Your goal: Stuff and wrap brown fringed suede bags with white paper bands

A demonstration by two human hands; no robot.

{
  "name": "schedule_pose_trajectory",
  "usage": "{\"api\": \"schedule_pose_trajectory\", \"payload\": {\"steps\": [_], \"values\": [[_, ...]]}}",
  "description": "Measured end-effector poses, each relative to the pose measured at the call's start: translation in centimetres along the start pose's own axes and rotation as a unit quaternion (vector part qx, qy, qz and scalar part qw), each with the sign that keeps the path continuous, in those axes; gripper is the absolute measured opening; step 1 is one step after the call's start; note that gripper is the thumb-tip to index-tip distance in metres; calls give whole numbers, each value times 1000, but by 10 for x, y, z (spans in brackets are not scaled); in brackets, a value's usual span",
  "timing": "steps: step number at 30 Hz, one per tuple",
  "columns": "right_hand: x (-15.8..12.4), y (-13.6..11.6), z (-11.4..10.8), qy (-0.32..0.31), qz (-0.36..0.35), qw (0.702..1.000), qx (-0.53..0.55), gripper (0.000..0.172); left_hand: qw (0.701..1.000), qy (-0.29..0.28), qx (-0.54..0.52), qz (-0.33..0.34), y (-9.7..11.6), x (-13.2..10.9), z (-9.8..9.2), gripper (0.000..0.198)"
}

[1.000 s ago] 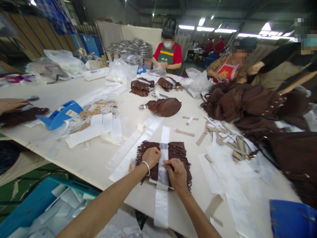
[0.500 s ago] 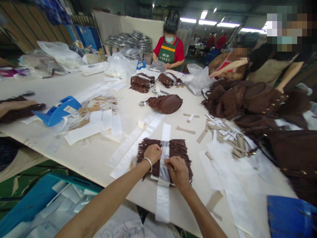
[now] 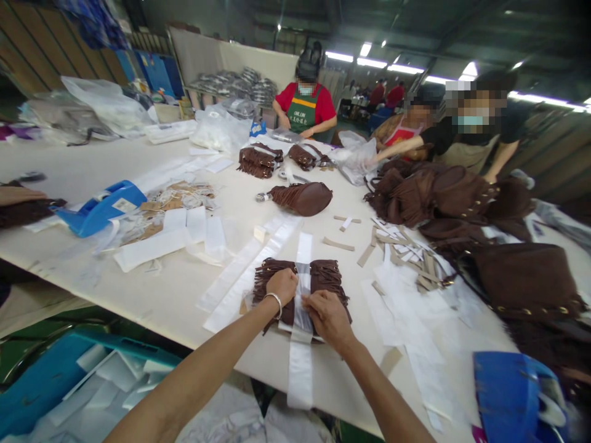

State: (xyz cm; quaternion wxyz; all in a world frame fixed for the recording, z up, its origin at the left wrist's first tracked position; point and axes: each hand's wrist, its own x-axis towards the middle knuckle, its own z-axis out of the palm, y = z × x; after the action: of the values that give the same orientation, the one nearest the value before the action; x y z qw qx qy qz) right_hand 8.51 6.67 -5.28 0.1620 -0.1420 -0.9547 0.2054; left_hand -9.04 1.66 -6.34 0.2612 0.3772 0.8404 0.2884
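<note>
A folded brown fringed bag (image 3: 327, 277) lies on the table in front of me. Across its middle runs a translucent white plastic strip (image 3: 300, 375), whose near end reaches over the table edge. My left hand (image 3: 282, 285), wearing a white bracelet at the wrist, is closed at the strip's left edge and rests over the bag. From the other side, my right hand (image 3: 330, 314) pinches the strip's right edge with bent fingers. The fingertips of both hands are partly hidden. More flat white strips (image 3: 249, 280) lie beside the bag on the left.
Blue tape dispensers stand at left (image 3: 104, 206) and at lower right (image 3: 512, 394). Brown bags (image 3: 434, 191) are heaped at right, near paper strips (image 3: 427, 271). A teal bin (image 3: 41, 375) sits below the table edge. Co-workers stand across the table.
The whole view has shifted slightly, so the table things sit further left. My hands keep nearly the same hold on the strip. A co-worker at right now leans lower over the bags.
</note>
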Motion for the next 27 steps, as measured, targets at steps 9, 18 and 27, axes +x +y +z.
{"api": "schedule_pose_trajectory", "payload": {"steps": [9, 18, 27], "values": [[-6, -6, -1, 11, -23, 1000, 4, 22, 983, 82, 25, 159, 1, -40, -13, 28], [-16, -8, -3, 35, -16, 999, -17, 21, 926, 61, 190, 319, -14, -83, 3, 24], [-88, -11, -27, 68, 37, 987, -138, 20, 900, -17, 228, 372, -33, -53, 7, 36]]}}
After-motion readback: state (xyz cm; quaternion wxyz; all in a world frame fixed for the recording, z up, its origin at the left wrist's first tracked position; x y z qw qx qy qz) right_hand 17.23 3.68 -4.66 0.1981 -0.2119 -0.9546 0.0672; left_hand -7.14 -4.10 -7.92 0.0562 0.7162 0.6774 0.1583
